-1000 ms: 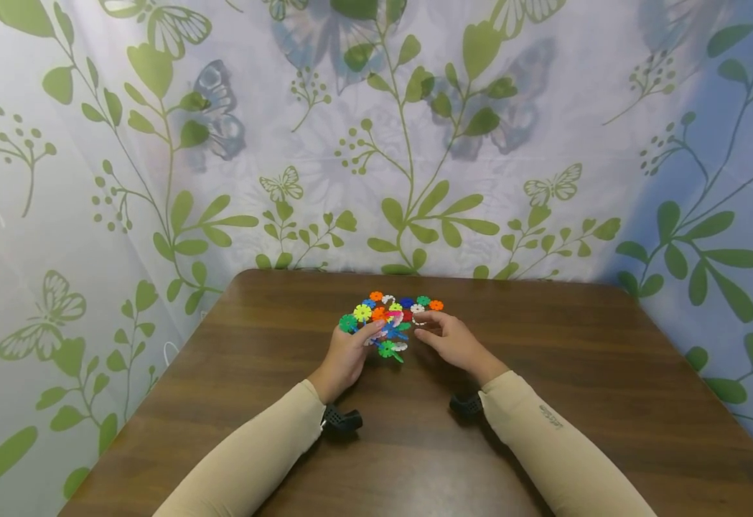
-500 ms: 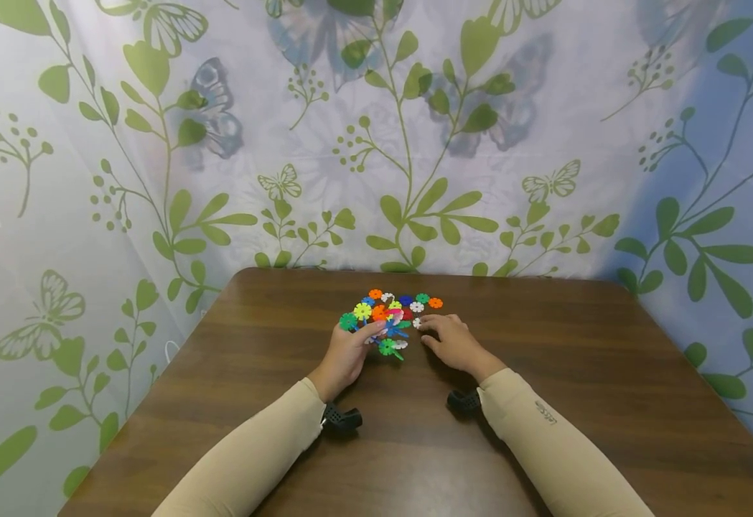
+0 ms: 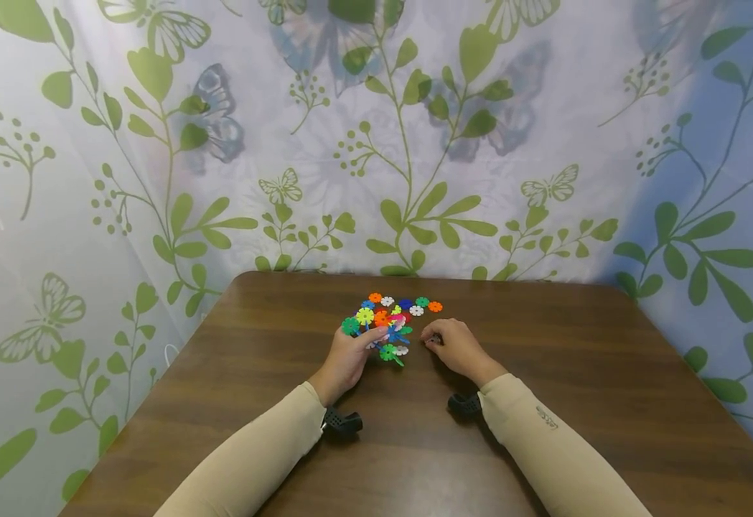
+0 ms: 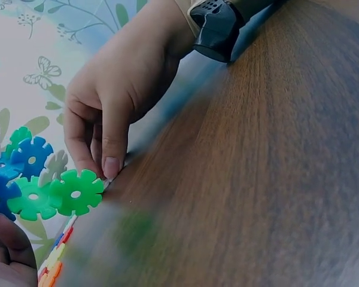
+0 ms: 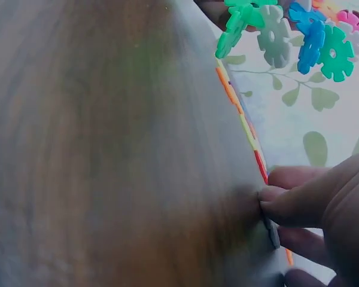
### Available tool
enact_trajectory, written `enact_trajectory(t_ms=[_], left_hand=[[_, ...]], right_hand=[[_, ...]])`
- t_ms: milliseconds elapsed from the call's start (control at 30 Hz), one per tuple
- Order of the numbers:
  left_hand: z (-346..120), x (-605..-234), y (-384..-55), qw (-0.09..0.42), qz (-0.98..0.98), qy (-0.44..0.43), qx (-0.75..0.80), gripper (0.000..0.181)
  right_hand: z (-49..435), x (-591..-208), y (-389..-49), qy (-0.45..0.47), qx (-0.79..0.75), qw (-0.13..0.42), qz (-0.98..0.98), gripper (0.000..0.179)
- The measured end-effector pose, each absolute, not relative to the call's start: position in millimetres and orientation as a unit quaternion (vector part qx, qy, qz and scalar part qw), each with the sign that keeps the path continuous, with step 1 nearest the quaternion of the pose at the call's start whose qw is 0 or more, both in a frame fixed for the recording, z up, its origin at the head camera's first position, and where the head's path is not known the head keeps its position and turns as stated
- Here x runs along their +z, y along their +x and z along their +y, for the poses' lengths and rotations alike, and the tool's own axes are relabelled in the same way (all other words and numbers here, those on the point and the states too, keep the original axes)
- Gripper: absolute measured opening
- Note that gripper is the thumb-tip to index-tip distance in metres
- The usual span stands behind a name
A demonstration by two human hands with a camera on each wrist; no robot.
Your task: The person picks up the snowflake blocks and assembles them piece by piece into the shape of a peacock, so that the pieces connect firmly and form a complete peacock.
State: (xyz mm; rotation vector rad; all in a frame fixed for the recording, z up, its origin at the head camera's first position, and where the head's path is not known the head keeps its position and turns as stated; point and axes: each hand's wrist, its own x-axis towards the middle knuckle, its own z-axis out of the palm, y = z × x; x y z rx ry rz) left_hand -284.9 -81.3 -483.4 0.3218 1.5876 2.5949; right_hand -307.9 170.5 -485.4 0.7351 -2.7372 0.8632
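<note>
My left hand (image 3: 344,359) grips a cluster of joined plastic snowflake discs (image 3: 389,332) in green, blue, white and pink, raised above the table. In the left wrist view its green discs (image 4: 76,192) stick out past the thumb. To the right of the cluster, my right hand (image 3: 456,348) is low at the tabletop, its thumb and fingers pinching a white snowflake disc (image 5: 272,233). Most of that disc is hidden by the fingers; a thin edge shows in the right wrist view.
Loose snowflake discs lie flat behind the hands, among them an orange disc (image 3: 436,306), a white disc (image 3: 417,311) and a yellow disc (image 3: 365,317). The brown wooden table (image 3: 402,459) ends at a patterned cloth (image 3: 376,143).
My right hand has drawn back a little toward me and closed its fingertips on the white disc, which has left its spot beside the others. My left hand holds the cluster nearly still.
</note>
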Motion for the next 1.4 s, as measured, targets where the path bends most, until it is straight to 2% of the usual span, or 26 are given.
enact_trajectory(t_ms=[100, 333, 467, 667, 1000, 1100, 1267, 1400], left_hand=[[-82.3, -483.4, -286.1, 0.042, 0.521, 0.108, 0.846, 0.048], [-83.9, -483.8, -290.2, 0.042, 0.538, 0.109, 0.835, 0.057], [-84.8, -483.3, -291.7, 0.042, 0.539, 0.112, 0.833, 0.057], [-85.6, -484.2, -296.2, 0.050, 0.538, 0.114, 0.833, 0.060], [-87.6, -482.9, -304.8, 0.056, 0.552, 0.120, 0.823, 0.060], [-88.5, -482.9, -306.4, 0.050, 0.566, 0.126, 0.813, 0.058], [-87.9, -484.0, -310.8, 0.037, 0.599, 0.138, 0.788, 0.051], [-87.3, -484.2, -314.5, 0.035, 0.622, 0.155, 0.767, 0.045]], right_hand=[[169.3, -483.3, -310.6, 0.243, 0.307, 0.080, -0.917, 0.007], [169.6, -476.3, -315.4, 0.206, 0.341, 0.008, -0.917, 0.010], [171.8, -475.0, -318.6, 0.213, 0.334, 0.003, -0.918, 0.008], [180.9, -472.2, -321.3, 0.216, 0.329, -0.008, -0.919, 0.019], [180.1, -464.2, -323.3, 0.218, 0.336, -0.045, -0.915, 0.013], [178.6, -461.5, -324.9, 0.213, 0.359, -0.031, -0.908, 0.011], [173.3, -448.4, -324.0, 0.189, 0.448, 0.027, -0.874, 0.007], [168.1, -433.3, -320.7, 0.197, 0.521, 0.050, -0.829, 0.015]])
